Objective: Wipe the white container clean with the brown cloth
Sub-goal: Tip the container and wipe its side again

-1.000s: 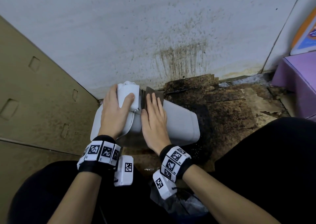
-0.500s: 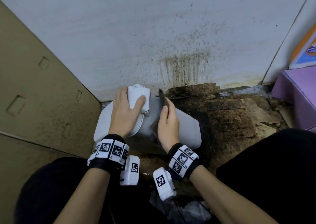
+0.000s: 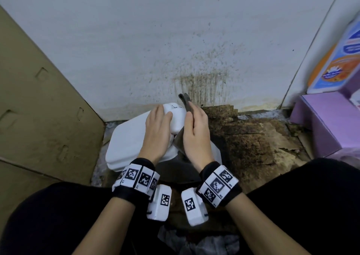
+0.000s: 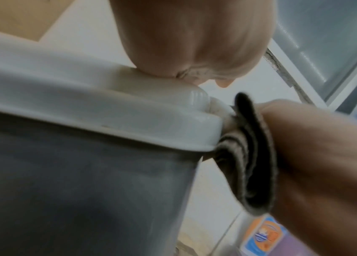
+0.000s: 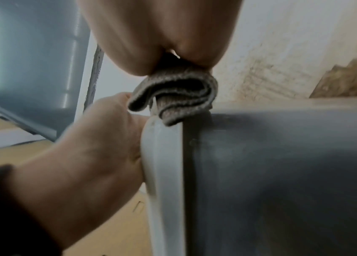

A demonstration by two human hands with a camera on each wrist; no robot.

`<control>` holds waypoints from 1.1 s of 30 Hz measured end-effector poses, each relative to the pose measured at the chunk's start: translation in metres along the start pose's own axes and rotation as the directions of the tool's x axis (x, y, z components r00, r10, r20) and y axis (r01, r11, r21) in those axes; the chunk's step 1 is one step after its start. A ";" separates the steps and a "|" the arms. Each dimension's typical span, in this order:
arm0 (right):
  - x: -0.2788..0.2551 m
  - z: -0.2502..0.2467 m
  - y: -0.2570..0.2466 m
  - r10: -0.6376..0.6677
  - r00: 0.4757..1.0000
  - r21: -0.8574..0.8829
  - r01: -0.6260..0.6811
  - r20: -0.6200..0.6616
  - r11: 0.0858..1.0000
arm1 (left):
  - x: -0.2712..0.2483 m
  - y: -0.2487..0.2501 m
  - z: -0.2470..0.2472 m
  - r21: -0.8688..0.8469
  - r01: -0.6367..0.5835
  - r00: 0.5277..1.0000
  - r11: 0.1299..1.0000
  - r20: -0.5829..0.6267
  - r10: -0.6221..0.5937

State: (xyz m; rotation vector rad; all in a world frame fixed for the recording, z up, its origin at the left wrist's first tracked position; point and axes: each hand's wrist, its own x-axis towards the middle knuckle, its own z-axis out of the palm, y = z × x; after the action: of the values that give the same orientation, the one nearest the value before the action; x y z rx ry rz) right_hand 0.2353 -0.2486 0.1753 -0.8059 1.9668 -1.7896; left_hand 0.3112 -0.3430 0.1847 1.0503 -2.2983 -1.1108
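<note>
The white container (image 3: 128,137) lies on its side on the floor at the foot of the stained wall (image 3: 202,83), its lid end toward the cardboard panel (image 3: 39,108) on the left; the left hand (image 3: 156,132) rests on top of it, fingers curled over the raised white latch (image 3: 176,118); the right hand (image 3: 196,132) grips the folded brown cloth (image 3: 186,100), pressing it against the rim just beside the latch; the wrist views are blurred, so the exact contact spot seems to be the lid's edge; purple boxes (image 3: 327,126) stand well apart at right.
</note>
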 end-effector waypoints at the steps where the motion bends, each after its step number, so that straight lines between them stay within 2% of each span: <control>1: 0.000 -0.005 0.001 0.002 1.000 -0.027 -0.002 -0.001 1.000 | 0.000 0.003 0.004 -0.052 0.013 1.000 0.999 0.012 -0.012; 3: 0.000 -0.015 0.004 0.013 1.000 -0.066 -0.012 0.009 0.998 | -0.003 0.013 0.008 -0.243 0.077 0.997 0.967 0.003 -0.078; 5: 0.001 -0.027 0.006 0.028 0.999 -0.104 -0.026 0.016 0.994 | -0.008 0.022 0.009 -0.480 0.156 0.982 0.863 -0.020 -0.189; 6: 0.001 -0.033 0.007 0.037 0.999 -0.125 -0.034 0.019 0.992 | -0.011 0.025 0.009 -0.535 0.148 0.980 0.832 -0.030 -0.194; 7: 0.002 -0.040 0.009 0.047 0.999 -0.146 -0.044 0.020 0.988 | -0.014 0.027 0.008 -0.532 0.124 0.984 0.838 -0.041 -0.172; 11: 0.006 -0.066 0.017 0.100 0.995 -0.210 -0.095 0.016 0.973 | -0.022 0.014 -0.002 -0.287 0.068 0.994 0.956 -0.061 -0.089; 14: 0.009 -0.087 0.026 0.118 0.993 -0.245 -0.113 0.005 0.963 | -0.021 -0.010 -0.012 -0.081 0.056 0.988 0.995 -0.139 -0.067; 18: 0.011 -0.112 0.044 0.151 0.988 -0.302 -0.156 -0.041 0.940 | -0.020 -0.039 -0.017 0.152 0.195 0.955 0.969 -0.255 -0.152; 21: 0.010 -0.126 0.056 0.182 0.980 -0.319 -0.200 -0.083 0.926 | -0.025 -0.047 -0.016 0.283 0.349 0.931 0.894 -0.212 -0.297; 24: 0.011 -0.137 0.067 0.203 0.974 -0.336 -0.225 -0.099 0.915 | -0.028 -0.052 -0.010 0.222 0.469 0.883 0.855 -0.098 -0.459; 26: 0.011 -0.142 0.072 0.233 0.966 -0.334 -0.257 -0.111 0.907 | -0.027 -0.059 -0.005 0.119 0.507 0.860 0.854 0.000 -0.511; 29: 0.010 -0.145 0.077 0.248 0.962 -0.317 -0.273 -0.118 0.908 | -0.025 -0.070 0.002 0.074 0.499 0.861 0.863 0.065 -0.504; 33: 0.012 -0.147 0.077 0.240 0.965 -0.310 -0.260 -0.103 0.914 | -0.023 -0.075 0.001 0.064 0.479 0.873 0.875 0.067 -0.483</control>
State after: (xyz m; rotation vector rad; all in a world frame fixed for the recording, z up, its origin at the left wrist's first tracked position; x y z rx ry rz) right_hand 0.1236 -0.1390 0.1201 -0.5610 2.3221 -1.3834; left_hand 0.3599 -0.3561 0.1242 1.6915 -2.1851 -1.3016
